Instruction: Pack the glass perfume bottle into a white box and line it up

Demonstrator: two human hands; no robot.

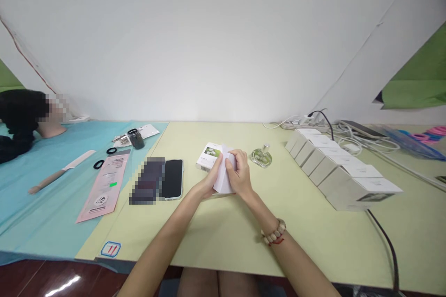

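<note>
Both hands grip a white folded card (222,177) above the middle of the table. My left hand (209,181) closes on its left side, fingers partly hidden behind it. On the other side my right hand (240,174) holds it, the thumb pressing on its face. Just behind the hands lies a white box (206,160) with a green flower picture, partly covered by the card and left hand. A clear glass perfume bottle (261,157) with a silver cap sits apart, to the right of my right hand.
Several white boxes (334,162) stand in a row at the right, near cables (351,146). A phone (173,179) lies left of my hands. Further left are a pink packet (104,188), a comb (62,171), a dark jar (135,139) and a mannequin head (28,111).
</note>
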